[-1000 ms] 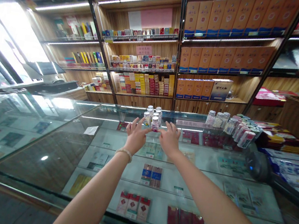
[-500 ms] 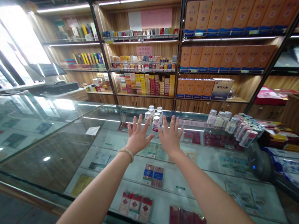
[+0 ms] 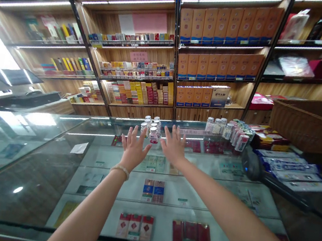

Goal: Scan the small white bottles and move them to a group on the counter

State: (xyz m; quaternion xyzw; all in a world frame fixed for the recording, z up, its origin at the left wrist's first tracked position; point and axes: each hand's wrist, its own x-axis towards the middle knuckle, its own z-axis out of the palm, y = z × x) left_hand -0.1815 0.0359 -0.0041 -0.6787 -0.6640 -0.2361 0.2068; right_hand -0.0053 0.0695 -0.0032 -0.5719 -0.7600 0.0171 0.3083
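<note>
Head view: nearest me, red-and-white cardboard packs (image 3: 134, 227) show beneath the clear glass counter top (image 3: 37, 170). Beyond them, a pale beaded bracelet (image 3: 121, 170) circles my left wrist. My left hand (image 3: 133, 148) is spread, fingers apart and gripping nothing; my right hand (image 3: 173, 146) is spread likewise, thumb away from the fingers. Just past them, in the gap between, a tight cluster of small clear cylindrical jars (image 3: 154, 135) with pale caps stands on the glass, long axes vertical, caps pointing up. I cannot tell whether my fingertips touch any. Well off to the right, other small capped jars (image 3: 216, 127) stand upright near the far edge. Farthest away, tall orange-and-blue boxes (image 3: 222, 23) line wood-backed shelves (image 3: 240, 95).
</note>
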